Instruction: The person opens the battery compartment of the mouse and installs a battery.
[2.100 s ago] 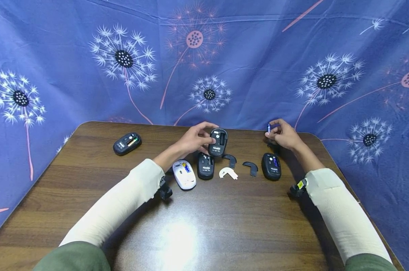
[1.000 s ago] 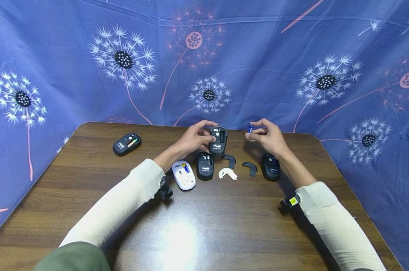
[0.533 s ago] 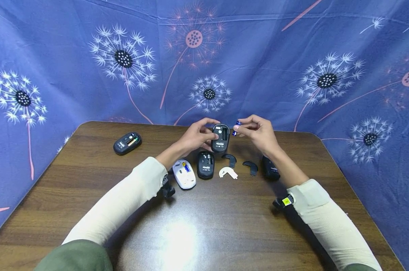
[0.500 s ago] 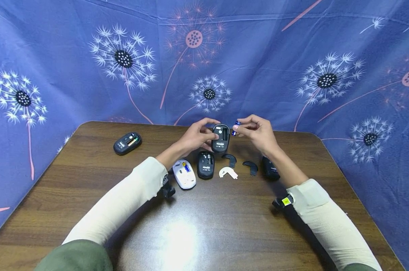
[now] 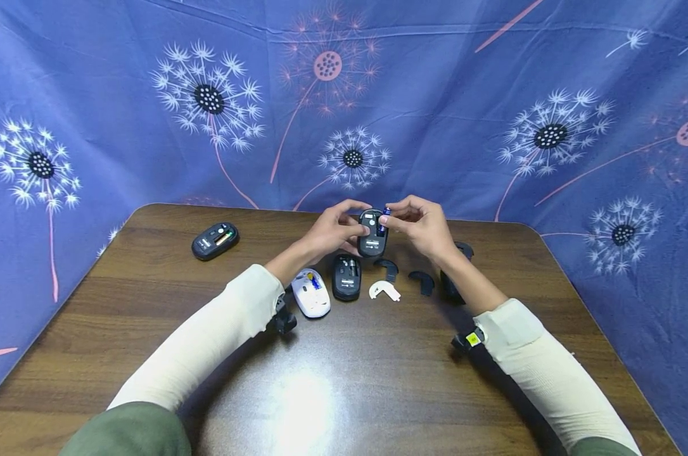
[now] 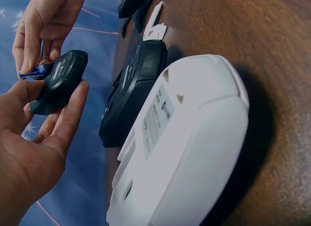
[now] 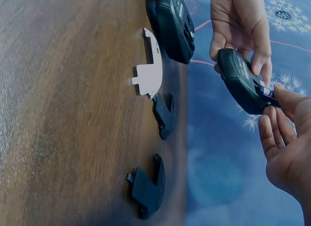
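Note:
My left hand [image 5: 334,231] grips a black computer mouse [image 5: 371,244] with its underside and open battery slot facing me. Between thumb and fingers, my right hand [image 5: 422,225] pinches a blue battery [image 5: 386,218] at the right side of that slot. In the right wrist view the battery [image 7: 266,91] stands tilted, one end at the slot of the held mouse [image 7: 240,82]. The left wrist view shows the held mouse [image 6: 60,85] raised above the others, with the left thumb across its near side.
Below the hands lie a white mouse [image 5: 311,294], a black mouse [image 5: 346,278], a white battery cover [image 5: 384,291] and two black covers [image 5: 421,282]. Another black mouse [image 5: 451,288] is partly hidden by the right forearm. At the left rests one more black mouse [image 5: 215,241]. A patterned blue cloth [image 5: 435,95] hangs behind the table.
My right hand has carried the blue battery leftward from the table's right side to the held mouse, tilting it on the way. The left hand has kept its grip, shifting only slightly.

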